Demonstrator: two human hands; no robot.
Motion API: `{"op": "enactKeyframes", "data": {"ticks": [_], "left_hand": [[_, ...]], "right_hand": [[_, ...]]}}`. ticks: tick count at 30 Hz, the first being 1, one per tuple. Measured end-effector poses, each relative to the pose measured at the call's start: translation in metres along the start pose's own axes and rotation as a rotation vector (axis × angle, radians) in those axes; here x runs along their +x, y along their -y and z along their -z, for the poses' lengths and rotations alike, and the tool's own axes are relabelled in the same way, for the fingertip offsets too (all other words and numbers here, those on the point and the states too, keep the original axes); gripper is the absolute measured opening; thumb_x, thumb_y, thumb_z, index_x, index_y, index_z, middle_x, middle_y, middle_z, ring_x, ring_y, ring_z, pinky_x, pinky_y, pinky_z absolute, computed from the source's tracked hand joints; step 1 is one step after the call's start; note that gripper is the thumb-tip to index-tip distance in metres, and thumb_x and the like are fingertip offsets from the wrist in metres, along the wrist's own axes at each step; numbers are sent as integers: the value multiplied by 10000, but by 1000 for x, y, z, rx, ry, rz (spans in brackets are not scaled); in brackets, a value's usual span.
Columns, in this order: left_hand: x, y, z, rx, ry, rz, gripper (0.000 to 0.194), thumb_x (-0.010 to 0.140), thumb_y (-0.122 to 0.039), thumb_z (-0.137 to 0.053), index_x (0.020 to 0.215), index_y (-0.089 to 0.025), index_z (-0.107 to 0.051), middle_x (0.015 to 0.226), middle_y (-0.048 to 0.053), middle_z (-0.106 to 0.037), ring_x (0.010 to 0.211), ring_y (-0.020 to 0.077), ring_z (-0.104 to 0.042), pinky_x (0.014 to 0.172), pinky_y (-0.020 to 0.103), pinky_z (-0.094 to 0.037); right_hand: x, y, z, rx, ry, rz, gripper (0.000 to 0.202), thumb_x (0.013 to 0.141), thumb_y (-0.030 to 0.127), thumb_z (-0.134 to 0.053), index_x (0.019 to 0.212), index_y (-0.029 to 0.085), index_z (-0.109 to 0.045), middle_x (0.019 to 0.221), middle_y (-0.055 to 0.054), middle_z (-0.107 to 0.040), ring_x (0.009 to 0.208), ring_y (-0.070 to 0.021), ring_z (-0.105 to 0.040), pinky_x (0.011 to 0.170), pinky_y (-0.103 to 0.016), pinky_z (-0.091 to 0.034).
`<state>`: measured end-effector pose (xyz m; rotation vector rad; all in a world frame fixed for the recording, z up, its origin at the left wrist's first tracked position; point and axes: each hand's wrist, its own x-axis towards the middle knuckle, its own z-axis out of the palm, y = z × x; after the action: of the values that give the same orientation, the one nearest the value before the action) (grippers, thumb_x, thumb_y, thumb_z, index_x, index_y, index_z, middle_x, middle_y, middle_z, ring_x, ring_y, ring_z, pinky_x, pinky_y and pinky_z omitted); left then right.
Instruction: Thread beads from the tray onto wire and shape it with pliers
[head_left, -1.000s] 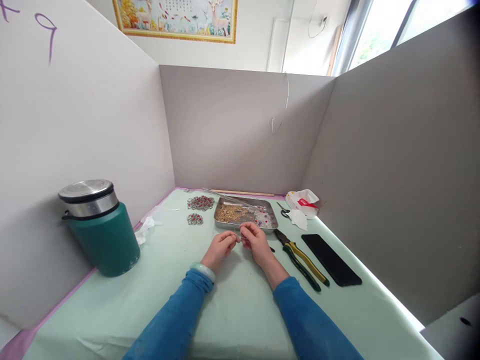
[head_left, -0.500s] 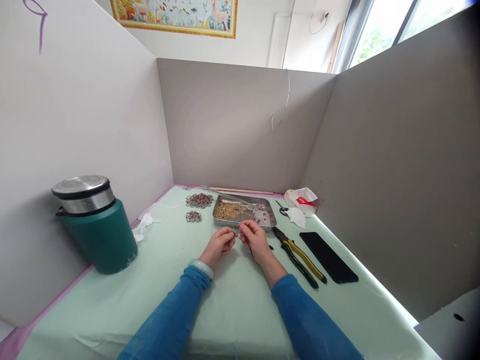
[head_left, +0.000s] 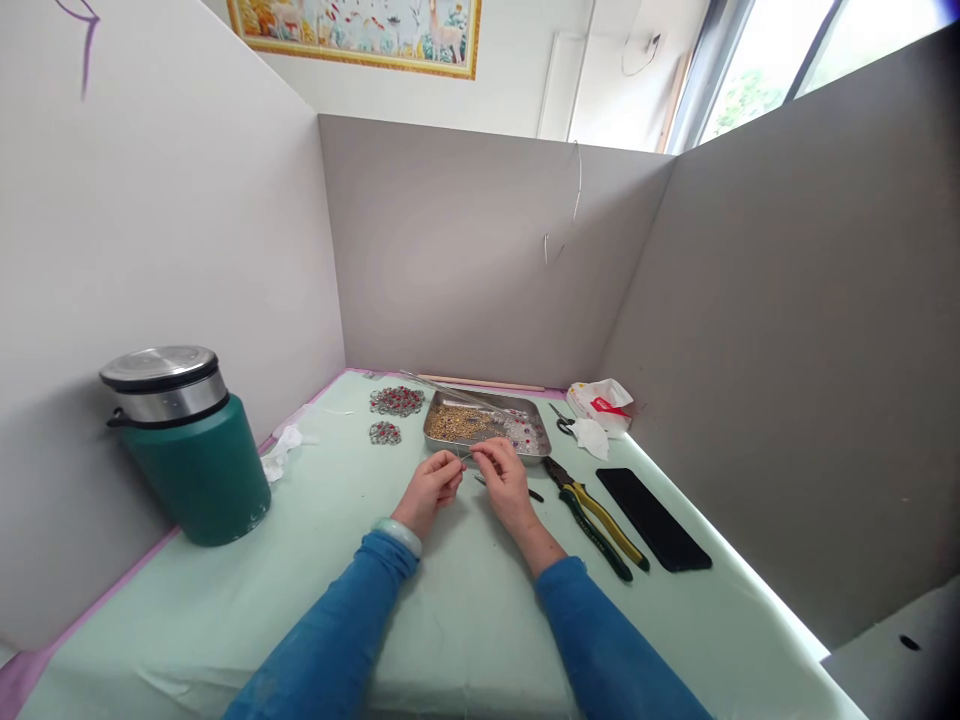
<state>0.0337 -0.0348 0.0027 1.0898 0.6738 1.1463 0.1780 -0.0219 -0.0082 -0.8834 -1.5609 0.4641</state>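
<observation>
My left hand [head_left: 429,490] pinches one end of a thin, wire-like strand [head_left: 466,457]. Facing it, my right hand [head_left: 504,485] grips the same strand between thumb and fingertips. The strand's tiny details are too small to make out. Both hands are just in front of a metal tray [head_left: 442,447], which holds gold beads [head_left: 456,422] on the left and clear and coloured beads [head_left: 525,432] on the right. Partly covered by my right hand, a small dark-handled tool [head_left: 535,495] lies on the cloth.
Green-handled pliers [head_left: 596,520] and a black phone-like slab [head_left: 654,520] lie on the right. Behind them are scissors [head_left: 564,424], tissue [head_left: 591,438] and a white packet [head_left: 600,405]. Red-beaded pieces [head_left: 397,401] sit left of the tray. A green flask [head_left: 195,470] stands far left. Panels enclose the table.
My fingertips have drawn slightly apart, with the strand showing between them. My right hand has shifted a little left, and more of the small tool beneath it shows. The view has shifted slightly.
</observation>
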Motion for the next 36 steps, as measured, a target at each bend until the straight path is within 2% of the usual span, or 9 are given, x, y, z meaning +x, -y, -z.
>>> {"op": "enactKeyframes", "data": {"ticks": [4,8,13,17,22,26,30,36], "left_hand": [[1,-1,2,-79,-32,-20,281,718,-368,-658,720,-159,-470,497,-98,-313,397,23,-153,383,184,-83],[2,-1,2,-72,-124,-58,314,685,-381,-679,681,-166,-451,488,-96,-329,387,19,-187,375,173,-105],[4,1,0,0,-200,-74,326,664,-388,-684,655,-162,-450,512,-81,-381,388,14,-221,373,170,-124],[6,2,0,-14,-181,-29,303,676,-395,-670,718,-160,-484,520,-77,-398,386,17,-218,375,172,-117],[7,3,3,-71,-112,1,315,734,-397,-618,914,-147,-554,531,-77,-398,388,24,-184,382,175,-105],[6,4,5,-81,-68,-10,341,730,-379,-637,948,-119,-598,554,-70,-387,403,20,-179,393,182,-106],[5,3,5,-71,-60,-32,369,715,-383,-665,961,-113,-619,558,-71,-366,418,21,-179,406,190,-110],[5,4,1,17,-120,-71,429,678,-425,-684,955,-100,-646,526,-76,-347,422,31,-217,409,202,-132]], "right_hand": [[-4,5,-1,-155,45,64,202,884,288,-482,937,214,-662,913,-61,-525,711,-141,-516,598,-259,-421],[-9,10,-7,-246,143,117,190,893,266,-459,894,201,-638,845,-56,-561,746,-162,-535,665,-276,-420],[-12,11,-11,-271,128,99,196,902,265,-437,851,199,-615,822,-56,-586,744,-168,-545,677,-279,-408],[-10,8,-10,-270,104,84,185,897,253,-444,825,197,-604,802,-49,-589,730,-166,-544,677,-275,-400],[-10,6,-10,-273,82,80,186,892,245,-441,824,194,-607,790,-46,-599,727,-167,-548,679,-274,-397],[-10,5,-11,-281,82,60,203,891,258,-441,808,196,-616,775,-45,-611,712,-168,-551,665,-271,-394],[-10,5,-11,-280,91,46,227,888,251,-434,784,199,-629,752,-44,-622,684,-167,-549,645,-275,-395],[-14,9,-12,-333,160,125,242,898,233,-417,862,200,-653,820,-70,-637,748,-183,-567,688,-290,-404]]}}
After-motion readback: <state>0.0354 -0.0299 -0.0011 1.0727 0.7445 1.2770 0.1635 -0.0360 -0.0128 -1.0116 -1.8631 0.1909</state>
